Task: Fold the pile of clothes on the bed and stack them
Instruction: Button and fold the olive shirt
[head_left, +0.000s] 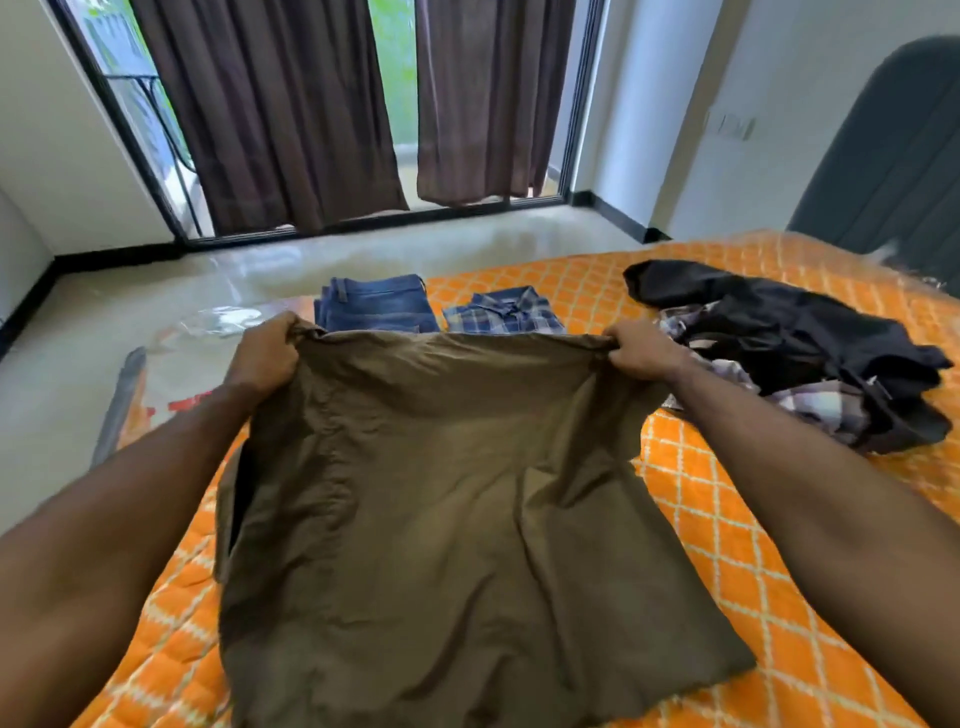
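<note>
An olive-brown shirt (441, 499) hangs spread out above the orange quilted bed (727, 545). My left hand (267, 353) grips its upper left corner and my right hand (641, 351) grips the upper right corner, stretching the top edge taut. Behind the shirt lie folded blue jeans (376, 304) and, beside them, a folded blue plaid shirt (506, 312). To the right sits an unfolded pile of dark and checked clothes (789, 348).
The bed's left edge runs diagonally beside a glossy floor (156, 291). A clear plastic bag (208, 332) lies by the bed's far left corner. A dark headboard (898, 156) stands at the far right; curtains (291, 114) hang at the window.
</note>
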